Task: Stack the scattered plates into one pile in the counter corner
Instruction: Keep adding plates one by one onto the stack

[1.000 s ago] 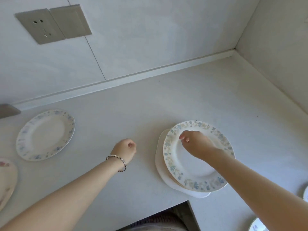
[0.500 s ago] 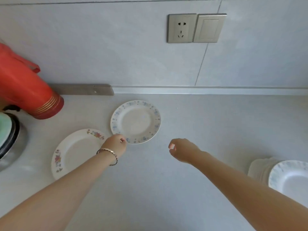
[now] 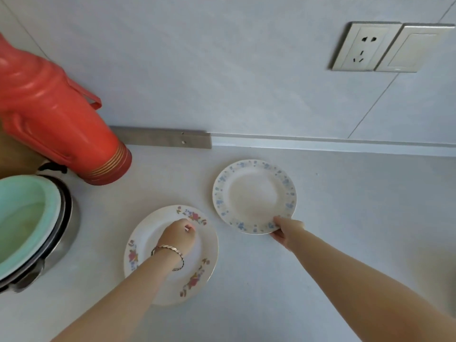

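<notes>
Two plates lay apart on the counter (image 3: 345, 218): the rose plate (image 3: 197, 280) nearer and left, the speckled plate (image 3: 246, 191) farther and right. The thermos (image 3: 56, 124) stood behind and left by the wall, the pot (image 3: 37, 230) before it. An outlet (image 3: 362, 46) sat on the wall, upper right.

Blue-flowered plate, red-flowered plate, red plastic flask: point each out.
Round white blue-flowered plate (image 3: 251, 193), head view, bare centre.
Round white red-flowered plate (image 3: 204, 248), head view, bare right side.
Red plastic flask (image 3: 61, 124), head view, body.

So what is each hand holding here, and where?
Right hand pinches the blue-flowered plate at its near rim. Left hand is over the red-flowered plate; no hold shows.
</notes>
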